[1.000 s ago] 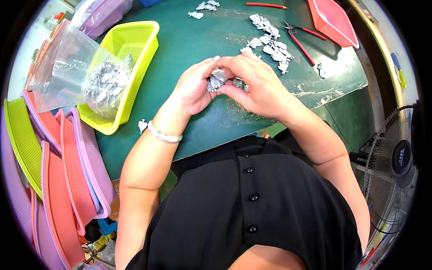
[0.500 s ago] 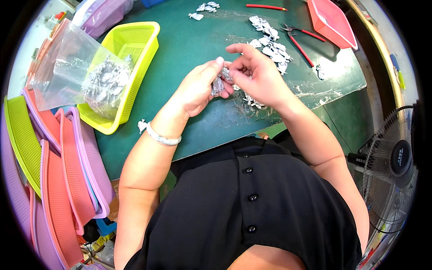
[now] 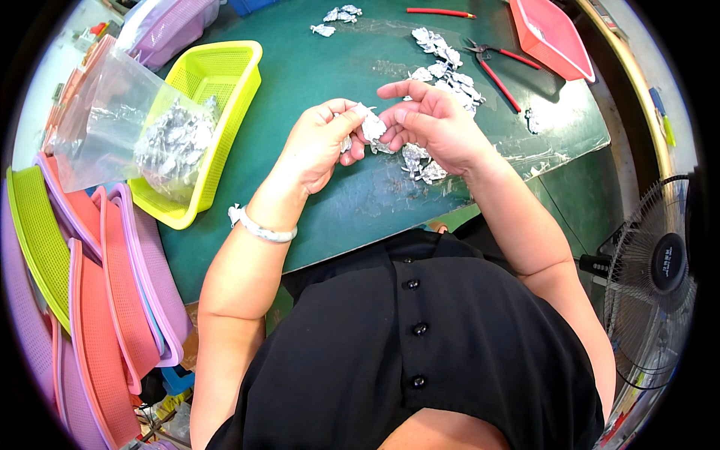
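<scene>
Hands meeting above green table (image 3: 337, 202), near its front edge. Left hand (image 3: 319, 146) curled, fingertips pinched on small crinkled foil piece (image 3: 371, 126); right hand (image 3: 435, 124) pinching same piece from other side, index finger stretched out above. Foil piece held clear of table, between both hands, just above small cluster of loose foil pieces (image 3: 416, 161) lying under right hand.

Risks, as judgement: thin foil likely to tear if pulled apart too hard between two pinches; piece likely to slip and drop among loose cluster below, hard to tell apart afterwards; elbow or forearm sweep could scatter that cluster off front edge.

Packages by place: clear plastic bag (image 3: 127, 127) at left, soft and rumpled, bulging with silver foil pieces, resting in yellow-green mesh basket (image 3: 225, 82). Stack of pink, lilac and green trays (image 3: 97, 300) leaning beside left arm. Red tray (image 3: 551, 37) at far right corner, red-handled pliers (image 3: 495, 64) just beside it, red pencil (image 3: 439, 12) at far edge. Larger heap of foil pieces (image 3: 442, 60) beyond hands. Fan (image 3: 660, 270) off to right, beyond table. No readable label or sign in view.
</scene>
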The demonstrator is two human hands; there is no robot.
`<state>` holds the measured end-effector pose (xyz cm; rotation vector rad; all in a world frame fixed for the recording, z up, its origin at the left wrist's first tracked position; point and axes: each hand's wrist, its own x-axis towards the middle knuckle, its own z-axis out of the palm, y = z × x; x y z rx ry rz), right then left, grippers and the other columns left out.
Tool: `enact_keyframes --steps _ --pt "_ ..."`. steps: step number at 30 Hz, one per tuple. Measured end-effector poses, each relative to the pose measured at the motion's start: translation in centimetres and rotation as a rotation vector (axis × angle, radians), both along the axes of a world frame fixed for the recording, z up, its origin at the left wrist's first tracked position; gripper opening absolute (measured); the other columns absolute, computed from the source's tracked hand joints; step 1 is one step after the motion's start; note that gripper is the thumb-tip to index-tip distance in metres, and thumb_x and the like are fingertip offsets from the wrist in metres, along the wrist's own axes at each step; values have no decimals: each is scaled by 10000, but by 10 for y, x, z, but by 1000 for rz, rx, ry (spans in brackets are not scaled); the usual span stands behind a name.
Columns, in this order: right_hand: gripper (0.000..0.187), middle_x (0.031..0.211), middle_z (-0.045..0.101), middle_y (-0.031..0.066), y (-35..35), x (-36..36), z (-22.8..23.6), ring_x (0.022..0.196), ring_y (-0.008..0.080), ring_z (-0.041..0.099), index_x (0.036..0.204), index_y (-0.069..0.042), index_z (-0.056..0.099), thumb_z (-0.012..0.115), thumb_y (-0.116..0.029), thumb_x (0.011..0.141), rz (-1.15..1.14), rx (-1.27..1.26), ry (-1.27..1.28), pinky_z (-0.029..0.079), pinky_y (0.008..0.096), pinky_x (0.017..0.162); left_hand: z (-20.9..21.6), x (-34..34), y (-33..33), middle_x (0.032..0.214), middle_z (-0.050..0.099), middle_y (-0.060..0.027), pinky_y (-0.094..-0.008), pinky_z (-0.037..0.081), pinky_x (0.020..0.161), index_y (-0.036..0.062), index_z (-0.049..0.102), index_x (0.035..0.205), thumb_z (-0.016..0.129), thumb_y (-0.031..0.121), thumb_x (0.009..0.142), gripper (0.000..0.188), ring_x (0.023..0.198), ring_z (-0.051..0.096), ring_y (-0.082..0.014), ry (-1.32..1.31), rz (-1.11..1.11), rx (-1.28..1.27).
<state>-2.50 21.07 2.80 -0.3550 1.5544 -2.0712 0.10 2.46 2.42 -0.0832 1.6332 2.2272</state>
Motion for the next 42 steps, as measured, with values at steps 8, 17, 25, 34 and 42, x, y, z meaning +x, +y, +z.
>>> enact_keyframes --steps 8,17,25,34,42 --pt "382 823 601 53 -2 -7 4 707 112 569 1142 37 449 589 -6 789 22 76 72 457 231 627 2 -1 0 672 557 -15 -173 347 422 34 567 884 529 193 879 164 500 483 -56 29 35 -24" --pt "380 838 609 51 7 -20 8 724 129 587 1142 40 456 598 -6 793 -43 2 32 477 248 647 -2 6 9 801 598 -107 -311 463 665 19 609 983 678 139 725 293 708 574 -214 607 -138 -1135" --pt "384 832 617 67 7 -21 9 717 139 598 1134 52 453 607 -17 788 -48 -83 9 486 243 640 -6 2 5 745 559 -106 -317 435 632 13 583 783 704 126 680 195 659 540 -208 552 -98 -1017" --pt "377 847 625 79 6 -20 9 711 146 609 1138 54 448 599 -16 800 -82 -85 -5 496 246 649 -6 -9 -9 777 607 -92 -221 423 510 36 517 915 563 67 768 157 617 560 -132 -14 -9 -171" --pt "374 859 624 100 0 -19 3 725 154 611 1135 61 432 593 -21 807 -72 -78 -29 507 249 652 6 -6 -3 850 605 -75 -209 450 498 40 530 1050 539 80 827 227 629 575 -121 -80 82 250"
